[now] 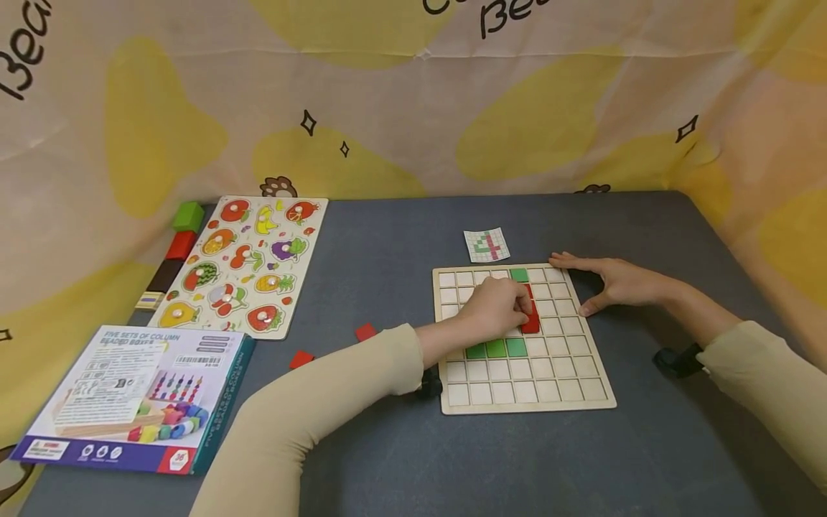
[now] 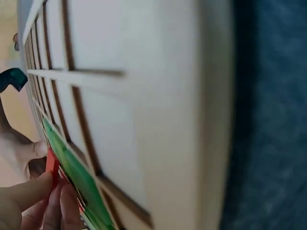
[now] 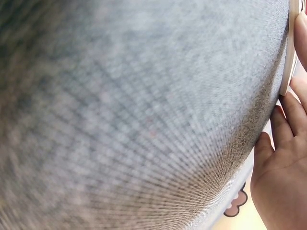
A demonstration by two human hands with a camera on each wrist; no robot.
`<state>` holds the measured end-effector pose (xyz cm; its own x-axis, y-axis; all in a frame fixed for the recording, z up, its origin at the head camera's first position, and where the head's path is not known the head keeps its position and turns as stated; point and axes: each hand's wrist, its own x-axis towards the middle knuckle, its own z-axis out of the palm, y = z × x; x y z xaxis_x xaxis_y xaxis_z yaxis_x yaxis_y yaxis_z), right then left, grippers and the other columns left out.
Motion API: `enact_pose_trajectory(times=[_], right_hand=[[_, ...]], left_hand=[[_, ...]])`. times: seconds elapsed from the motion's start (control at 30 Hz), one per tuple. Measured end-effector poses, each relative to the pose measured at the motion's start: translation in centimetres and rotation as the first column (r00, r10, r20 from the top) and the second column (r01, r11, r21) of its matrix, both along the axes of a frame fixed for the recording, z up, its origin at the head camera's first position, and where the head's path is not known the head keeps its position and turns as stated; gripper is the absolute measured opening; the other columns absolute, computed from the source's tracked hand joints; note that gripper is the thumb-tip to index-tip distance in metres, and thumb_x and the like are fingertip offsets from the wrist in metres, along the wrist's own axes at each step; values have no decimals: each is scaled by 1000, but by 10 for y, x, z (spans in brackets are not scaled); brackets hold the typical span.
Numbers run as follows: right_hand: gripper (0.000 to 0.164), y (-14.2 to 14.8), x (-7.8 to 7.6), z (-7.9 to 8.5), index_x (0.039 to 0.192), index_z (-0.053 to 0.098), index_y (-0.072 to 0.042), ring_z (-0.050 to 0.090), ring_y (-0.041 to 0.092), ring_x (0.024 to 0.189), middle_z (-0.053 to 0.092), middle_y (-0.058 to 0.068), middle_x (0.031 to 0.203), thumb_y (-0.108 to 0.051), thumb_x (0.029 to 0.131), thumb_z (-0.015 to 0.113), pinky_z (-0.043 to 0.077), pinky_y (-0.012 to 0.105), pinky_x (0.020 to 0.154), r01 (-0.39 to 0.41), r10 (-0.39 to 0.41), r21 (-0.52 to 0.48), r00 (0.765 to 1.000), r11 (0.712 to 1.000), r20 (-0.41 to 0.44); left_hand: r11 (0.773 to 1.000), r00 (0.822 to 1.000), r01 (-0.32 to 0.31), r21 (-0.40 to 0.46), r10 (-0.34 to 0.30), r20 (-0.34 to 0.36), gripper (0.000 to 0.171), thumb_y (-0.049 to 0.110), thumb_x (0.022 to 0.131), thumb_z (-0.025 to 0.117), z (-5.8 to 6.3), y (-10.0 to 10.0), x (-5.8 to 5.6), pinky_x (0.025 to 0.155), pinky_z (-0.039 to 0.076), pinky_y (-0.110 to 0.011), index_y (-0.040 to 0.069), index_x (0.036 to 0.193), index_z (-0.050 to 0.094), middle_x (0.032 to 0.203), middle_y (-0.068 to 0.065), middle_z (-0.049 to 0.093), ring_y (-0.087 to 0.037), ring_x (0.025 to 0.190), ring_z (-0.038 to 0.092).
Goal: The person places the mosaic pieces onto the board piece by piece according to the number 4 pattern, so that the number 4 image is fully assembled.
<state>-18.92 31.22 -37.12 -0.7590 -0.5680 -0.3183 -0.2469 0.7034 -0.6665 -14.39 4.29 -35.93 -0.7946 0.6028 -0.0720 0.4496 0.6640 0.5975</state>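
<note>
A white gridded wooden board (image 1: pixel 526 401) lies on the dark table. Over its middle, my left hand (image 1: pixel 496 307) pinches a red tile (image 2: pixel 52 162) between thumb and fingers, low above the grid. Red tiles (image 1: pixel 532 316) show in a column beside these fingers, partly covered by them. Below the hand, a row of green tiles (image 1: pixel 495 349) fills cells, and a single green tile (image 1: pixel 520 275) sits in the top row. My right hand (image 1: pixel 623 281) rests at the board's upper right edge, fingers extended and thumb against the side.
A small pattern card (image 1: pixel 487 245) lies behind the board. Two loose red tiles (image 1: pixel 301 359) lie left of it, near my sleeve. Farther left are a fruit puzzle board (image 1: pixel 258 269), a boxed bead set (image 1: pixel 136 398) and stacked coloured blocks (image 1: pixel 181 245).
</note>
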Motion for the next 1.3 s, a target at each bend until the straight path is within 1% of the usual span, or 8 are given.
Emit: enact_pose_trajectory(times=[0.17,0.37,0.5,0.73,0.87,1.1,1.2,1.3], right_hand=[[98,-1,0,2,156,30,-20,9,45,152,13,13,167,-31,74,83,19,65,113,2,-2,4,1000,1000,-7],[98,-2,0,0,156,29,-19,9,46,152,13,14,167,-30,75,83,20,65,112,-4,4,-2,1000,1000,-5],[98,-2,1,1,156,30,-21,9,44,153,14,11,167,-31,74,84,21,61,112,5,-5,7,1000,1000,-4],[98,-3,1,1,156,30,-21,9,43,153,14,11,167,-31,74,84,21,62,112,3,-3,5,1000,1000,3],[98,-3,0,0,156,29,-19,7,45,153,12,14,167,-29,76,83,20,64,112,-6,6,-2,1000,1000,8],[98,-3,0,1,157,28,-20,6,44,153,10,12,168,-29,76,83,20,63,111,2,-2,0,1000,1000,21],[98,-2,0,2,157,28,-19,5,45,153,10,13,168,-29,76,83,19,63,111,11,-11,-5,1000,1000,24],[98,-2,1,1,157,28,-19,5,45,153,10,13,168,-28,76,83,19,64,112,14,-14,-6,1000,1000,27]], left_hand=[[997,995,73,-40,-75,-70,6,12,90,70,1,1,3,63,42,-11,14,86,74,81,5,75,-2,68,63],[994,988,90,-67,-98,-123,9,11,91,68,1,4,3,62,41,-12,14,83,73,80,5,73,-3,67,60],[988,983,99,-119,-116,-144,10,13,91,68,1,4,4,65,47,-15,15,85,77,84,7,76,-4,74,65],[980,981,146,-133,-161,-109,22,15,92,68,8,-11,-1,69,49,-17,19,111,77,106,6,76,-7,94,66],[978,977,188,-87,-196,-89,29,14,93,66,17,-42,-16,75,50,-21,16,121,72,108,-1,73,-11,89,66],[963,969,248,-110,-247,20,16,9,88,70,27,-128,-50,77,52,-25,12,103,75,101,-4,73,-14,84,67],[941,953,300,-156,-288,93,19,3,83,72,29,-164,-59,72,49,-26,13,98,76,101,-5,71,-14,79,64],[923,928,341,-177,-302,217,27,-3,78,74,29,-190,-61,70,46,-26,15,98,77,104,-6,68,-16,79,57]])
